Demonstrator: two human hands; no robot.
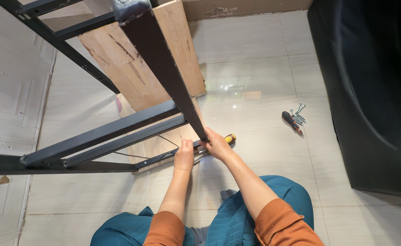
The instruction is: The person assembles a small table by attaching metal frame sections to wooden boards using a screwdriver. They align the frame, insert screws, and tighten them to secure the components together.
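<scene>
A black metal frame point(159, 59) with a wooden board point(132, 64) stands on the tiled floor in front of me. My left hand point(184, 156) is closed around the low black bar point(159, 159) at the foot of the frame. Beside it, my right hand point(216, 145) grips the base of the upright black leg, where it meets that bar. A screwdriver with a yellow and black handle point(229, 138) lies just past my right hand; whether the hand holds it I cannot tell.
A second screwdriver with a black handle point(291, 122) and several silver screws point(299, 113) lie on the tiles to the right. A large black sofa point(373, 91) fills the right side. A white panelled door point(9, 91) is on the left.
</scene>
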